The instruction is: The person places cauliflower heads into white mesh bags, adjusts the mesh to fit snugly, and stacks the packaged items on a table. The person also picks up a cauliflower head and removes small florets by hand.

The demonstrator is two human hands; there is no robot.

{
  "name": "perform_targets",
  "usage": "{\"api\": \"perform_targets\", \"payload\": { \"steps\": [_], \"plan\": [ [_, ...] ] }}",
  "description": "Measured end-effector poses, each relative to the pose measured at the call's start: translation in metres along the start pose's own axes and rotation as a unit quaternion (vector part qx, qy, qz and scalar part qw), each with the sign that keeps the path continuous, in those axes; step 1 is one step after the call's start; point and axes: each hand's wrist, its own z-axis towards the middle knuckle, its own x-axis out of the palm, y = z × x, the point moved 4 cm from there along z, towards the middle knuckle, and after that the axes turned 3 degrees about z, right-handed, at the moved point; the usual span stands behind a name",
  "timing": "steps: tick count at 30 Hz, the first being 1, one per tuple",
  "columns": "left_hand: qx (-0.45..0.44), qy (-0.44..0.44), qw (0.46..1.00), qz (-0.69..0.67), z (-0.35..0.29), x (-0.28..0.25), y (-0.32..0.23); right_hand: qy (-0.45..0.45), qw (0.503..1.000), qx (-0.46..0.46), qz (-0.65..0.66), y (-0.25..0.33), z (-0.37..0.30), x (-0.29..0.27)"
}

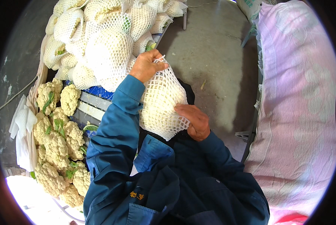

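Note:
In front of my body is a cauliflower in a white foam net sleeve (162, 99), its mesh stretched round the pale head. My left hand (147, 66) pinches the gathered upper end of the sleeve between thumb and fingers. Lower down on the right, my right hand (195, 120) grips the edge of the same sleeve, fingers on top of the mesh. Left of my left arm lies a heap of bare cauliflowers (55, 150) with bits of green leaf. Beyond my left hand is a pile of netted cauliflowers (110, 48).
The heaps rest on a slatted table (89, 107) with blue showing between grey strips. White netting or cloth (23, 131) hangs at its left edge. On the right stretches a long surface under a pink-purple cloth (295, 112). Grey floor (213, 48) lies between the two.

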Motion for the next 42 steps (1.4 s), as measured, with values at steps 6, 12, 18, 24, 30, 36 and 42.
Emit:
{"api": "perform_targets", "payload": {
  "steps": [6, 12, 18, 24, 30, 36, 42],
  "plan": [
    [-0.061, -0.045, 0.996, 0.05, 0.004, -0.004, 0.03, 0.004, 1.0, 0.004, 0.002, -0.002, 0.005, 0.002],
    [-0.034, -0.045, 0.994, 0.088, -0.001, -0.009, 0.042, 0.01, 0.997, -0.03, -0.068, 0.0, 0.007, 0.006],
    [-0.029, -0.048, 0.987, 0.148, -0.005, -0.016, 0.04, 0.1, 0.99, -0.028, -0.098, 0.012, 0.011, 0.0],
    [-0.036, -0.06, 0.985, 0.158, -0.009, -0.022, 0.046, 0.177, 0.983, 0.042, -0.03, 0.027, 0.019, -0.017],
    [0.0, -0.176, 0.981, 0.079, -0.038, -0.049, 0.038, 0.148, 0.969, 0.178, 0.09, 0.012, 0.019, -0.038],
    [-0.028, -0.333, 0.942, -0.041, -0.136, -0.057, 0.042, 0.022, 0.962, 0.269, 0.05, -0.036, 0.007, -0.038],
    [-0.17, -0.363, 0.911, -0.097, -0.216, 0.002, 0.083, -0.103, 0.909, 0.388, 0.113, -0.073, 0.011, -0.008]
  ]
}}
